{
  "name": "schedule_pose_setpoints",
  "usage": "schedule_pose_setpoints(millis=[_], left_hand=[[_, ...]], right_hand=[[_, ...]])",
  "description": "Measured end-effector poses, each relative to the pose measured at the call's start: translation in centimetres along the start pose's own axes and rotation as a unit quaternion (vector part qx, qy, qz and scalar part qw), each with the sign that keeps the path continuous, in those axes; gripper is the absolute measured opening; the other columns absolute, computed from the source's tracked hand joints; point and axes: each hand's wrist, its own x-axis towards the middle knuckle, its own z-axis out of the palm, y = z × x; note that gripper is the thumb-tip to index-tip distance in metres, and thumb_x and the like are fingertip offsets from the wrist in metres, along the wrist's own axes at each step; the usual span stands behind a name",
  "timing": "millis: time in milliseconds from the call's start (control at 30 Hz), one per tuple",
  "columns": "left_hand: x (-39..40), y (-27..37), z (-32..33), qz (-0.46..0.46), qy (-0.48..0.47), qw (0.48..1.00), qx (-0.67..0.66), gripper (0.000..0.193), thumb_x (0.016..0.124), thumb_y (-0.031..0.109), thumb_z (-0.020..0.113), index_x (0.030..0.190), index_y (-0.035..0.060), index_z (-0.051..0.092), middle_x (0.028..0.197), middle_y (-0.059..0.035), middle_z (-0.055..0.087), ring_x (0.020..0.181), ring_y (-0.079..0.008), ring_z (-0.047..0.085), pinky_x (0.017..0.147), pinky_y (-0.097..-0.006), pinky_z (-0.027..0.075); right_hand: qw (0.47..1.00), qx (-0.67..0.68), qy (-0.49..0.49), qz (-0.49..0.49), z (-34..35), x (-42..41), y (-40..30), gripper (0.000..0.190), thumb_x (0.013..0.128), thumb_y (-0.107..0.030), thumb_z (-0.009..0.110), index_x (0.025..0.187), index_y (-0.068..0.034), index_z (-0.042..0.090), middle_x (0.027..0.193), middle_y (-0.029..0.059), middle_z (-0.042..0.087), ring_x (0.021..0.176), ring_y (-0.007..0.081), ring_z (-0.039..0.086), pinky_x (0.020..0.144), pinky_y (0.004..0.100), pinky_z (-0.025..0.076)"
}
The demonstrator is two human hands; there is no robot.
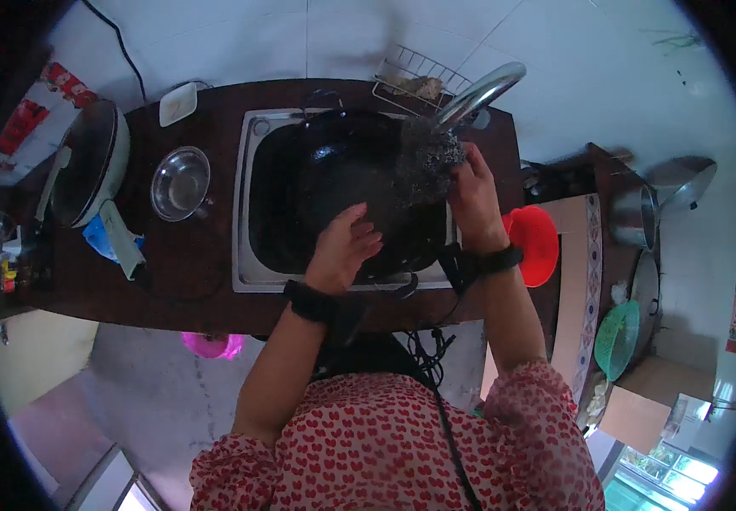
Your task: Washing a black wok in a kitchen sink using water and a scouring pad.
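A large black wok (342,166) fills the steel sink (240,211) in front of me. My left hand (346,246) hovers over its near side with fingers apart and nothing in them. At the right rim, beneath the chrome faucet (483,94), my right hand (475,198) grips a grey, stringy scourer (446,153) that looks like steel wool. A speckled blur spreads left of the scourer; whether it is splashing water I cannot tell. Each wrist wears a black strap.
A small metal bowl (181,184) and a lidded pan (90,166) stand on the counter at left. Behind the sink is a wire rack (422,80). A red plastic basin (537,246) sits right of the sink, with a green basket (618,340) farther right. A cable hangs before my body.
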Motion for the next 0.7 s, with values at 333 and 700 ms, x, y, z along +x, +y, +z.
schedule_pose_setpoints(millis=[333,700], left_hand=[[0.9,0.5,0.7,-0.012,-0.046,0.999,-0.003,0.036,0.077,0.027,0.051,0.104,0.0066,0.040,0.093,-0.0112,0.046,0.078,-0.0211,0.050,0.070,-0.0316,0.043],[1.6,-0.4,-0.2,-0.010,0.042,0.999,-0.019,0.033,0.073,0.023,0.056,0.099,0.0069,0.044,0.089,-0.0095,0.046,0.078,-0.0205,0.049,0.070,-0.0312,0.044]], right_hand=[[0.953,0.274,-0.103,0.083,-1.7,0.0,2.2,0.046,0.075,-0.020,0.050,0.116,-0.008,0.033,0.111,0.0073,0.043,0.102,0.0230,0.043,0.085,0.0414,0.035],[0.986,-0.129,-0.066,-0.087,-3.4,0.2,2.0,0.037,0.064,0.007,0.048,0.101,-0.002,0.047,0.102,0.0069,0.046,0.091,0.0185,0.048,0.079,0.0269,0.040]])
